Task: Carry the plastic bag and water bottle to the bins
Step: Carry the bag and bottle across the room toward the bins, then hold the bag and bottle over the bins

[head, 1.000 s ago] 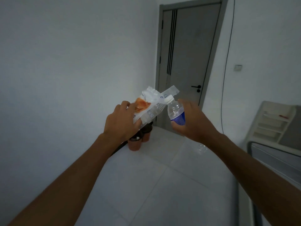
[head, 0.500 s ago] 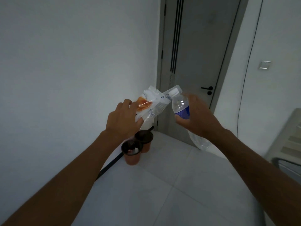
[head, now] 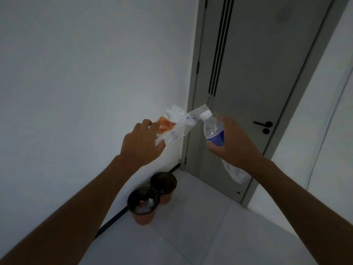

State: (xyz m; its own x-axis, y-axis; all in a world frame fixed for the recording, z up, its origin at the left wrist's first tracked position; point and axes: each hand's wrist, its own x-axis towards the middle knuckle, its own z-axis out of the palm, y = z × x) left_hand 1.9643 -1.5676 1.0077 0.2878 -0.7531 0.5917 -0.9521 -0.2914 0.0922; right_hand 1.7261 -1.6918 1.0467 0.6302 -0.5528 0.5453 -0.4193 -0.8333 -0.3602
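Note:
My left hand [head: 140, 143] grips a clear plastic bag [head: 176, 125] with an orange patch and blue print, held out at chest height. My right hand [head: 232, 142] is closed around a clear water bottle [head: 213, 129] with a white cap and blue label; its crumpled lower end sticks out below my wrist. Two small orange bins with dark liners stand on the floor in the corner below my hands: the nearer bin [head: 143, 205] and the farther bin [head: 163, 185], touching each other. The nearer one holds some pale rubbish.
A white wall [head: 76, 73] runs along the left. A grey door [head: 248, 73] with a black handle [head: 262, 124] stands shut straight ahead. A black strip [head: 112, 219] lies along the wall's base. The floor is pale tile [head: 210, 236].
I have walked closer to the corner: the bins and door have grown larger and the bins sit lower in view. Both hands still hold their objects the same way.

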